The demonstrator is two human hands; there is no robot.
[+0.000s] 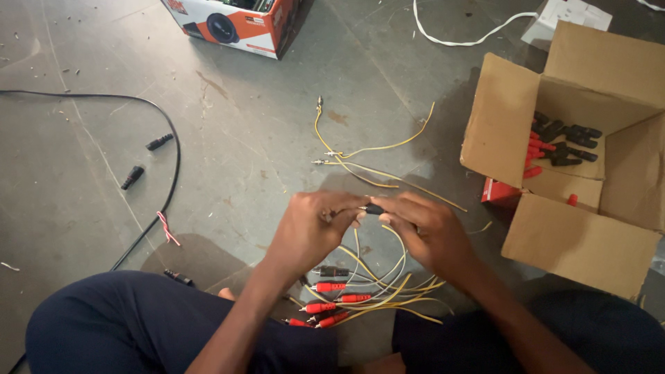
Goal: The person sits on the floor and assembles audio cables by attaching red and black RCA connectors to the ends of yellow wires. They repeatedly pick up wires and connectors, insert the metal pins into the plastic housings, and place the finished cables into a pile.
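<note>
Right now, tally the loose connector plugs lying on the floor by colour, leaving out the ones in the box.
Red plugs: 5
Black plugs: 4
Total: 9
The left hand and right hand pinch one more small black plug.

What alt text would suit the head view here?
Seen from above, a seated person's left hand and right hand pinch a small black plug on a yellow wire. Red-plugged wires lie between their legs, and a cardboard box of plugs sits at right.
</note>
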